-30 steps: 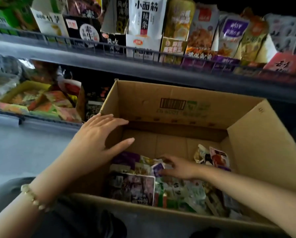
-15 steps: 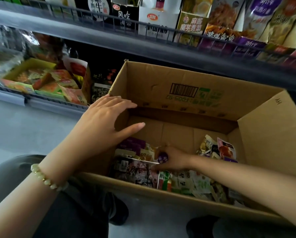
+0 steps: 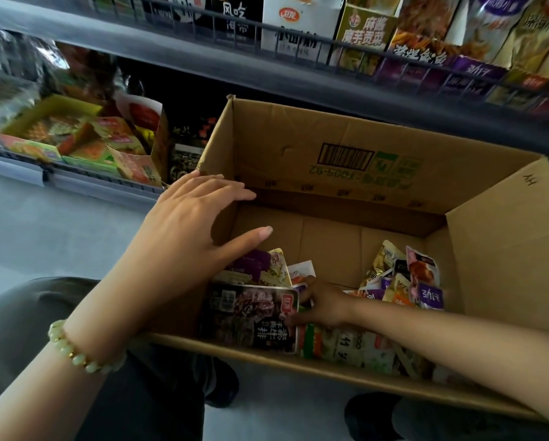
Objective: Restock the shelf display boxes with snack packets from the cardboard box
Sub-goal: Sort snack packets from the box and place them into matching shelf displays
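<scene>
Right hand (image 3: 322,305) shifted against dark packet (image 3: 250,316), left hand (image 3: 184,237) over box (image 3: 298,148)

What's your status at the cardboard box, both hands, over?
Left hand open, at cardboard box wall. Right hand down among snack packets, fingers curled beside dark packet, grip unclear. Nothing blocking the reach.
</scene>
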`<state>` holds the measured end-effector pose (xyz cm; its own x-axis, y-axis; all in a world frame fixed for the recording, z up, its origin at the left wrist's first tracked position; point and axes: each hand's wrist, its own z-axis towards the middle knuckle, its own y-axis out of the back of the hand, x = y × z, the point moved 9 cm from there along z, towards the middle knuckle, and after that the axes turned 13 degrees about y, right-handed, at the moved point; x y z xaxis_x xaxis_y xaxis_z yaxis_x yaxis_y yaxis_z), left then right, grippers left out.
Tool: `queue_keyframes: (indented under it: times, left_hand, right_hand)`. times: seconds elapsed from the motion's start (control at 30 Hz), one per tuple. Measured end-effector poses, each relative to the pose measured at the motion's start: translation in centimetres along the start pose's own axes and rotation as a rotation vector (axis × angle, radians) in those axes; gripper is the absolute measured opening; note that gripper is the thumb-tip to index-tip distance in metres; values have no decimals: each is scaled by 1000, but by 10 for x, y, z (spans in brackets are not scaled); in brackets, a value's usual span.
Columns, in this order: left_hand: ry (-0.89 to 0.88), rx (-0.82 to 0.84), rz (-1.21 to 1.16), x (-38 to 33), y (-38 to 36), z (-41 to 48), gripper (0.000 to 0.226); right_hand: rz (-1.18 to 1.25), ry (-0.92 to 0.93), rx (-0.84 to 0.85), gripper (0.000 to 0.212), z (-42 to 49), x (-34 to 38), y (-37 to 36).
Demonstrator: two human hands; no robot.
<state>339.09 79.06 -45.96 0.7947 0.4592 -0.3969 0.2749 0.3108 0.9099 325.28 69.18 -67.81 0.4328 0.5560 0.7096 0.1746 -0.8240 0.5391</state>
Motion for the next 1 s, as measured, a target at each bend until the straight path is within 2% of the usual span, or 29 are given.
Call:
queue_keyframes:
  times: [0.17,0.27,0.4,0.53,0.6,0.63,0.67,0.7,0.73,0.77,0.8,0.9,0.97,1.0]
  left_hand:
    - [-12,31,13,2,-4,8,75]
    - [-11,84,10,2,-6,14,82]
    - [-23,115,63,-16,-2,26,88]
    - [-163,153,123,-73,-2,51,92]
    - [-220,260,185,-95,-21,65,98]
    - [-196,368,190,-100,-35,71,97]
    - [-154,506,140,-101,-50,74,85]
    - [-114,643,56,-103,-64,75,61]
    - [-93,736,-30,-105,-75,74,36]
    - [-93,768,-117,-109,-82,75,21]
    - [-93,758,-199,-111,-86,77,16]
    - [-55,744,-404,-114,-93,75,21]
    - [-10,781,-517,-113,-95,71,23]
    - [16,792,-568,-112,-94,70,24]
  right_hand:
    - [195,-72,-105,28,-14,4,44]
    - [281,-63,-259,27,-31,8,85]
    - [252,6,-427,18,-52,19,135]
    - [151,172,-445,3,-72,52,166]
    - [157,255,-482,5,-82,67,175]
    - [170,294,-512,8,-86,71,179]
    - [178,332,-540,10,-90,75,184]
    - [183,358,-563,9,-94,78,188]
    - [189,377,-585,7,-98,79,192]
    - [190,387,-602,8,-102,79,196]
    - [189,393,-610,10,-105,78,199]
    - [200,382,-666,7,-111,70,208]
    - [254,367,-781,8,-120,65,223]
    - [287,359,-850,17,-125,62,231]
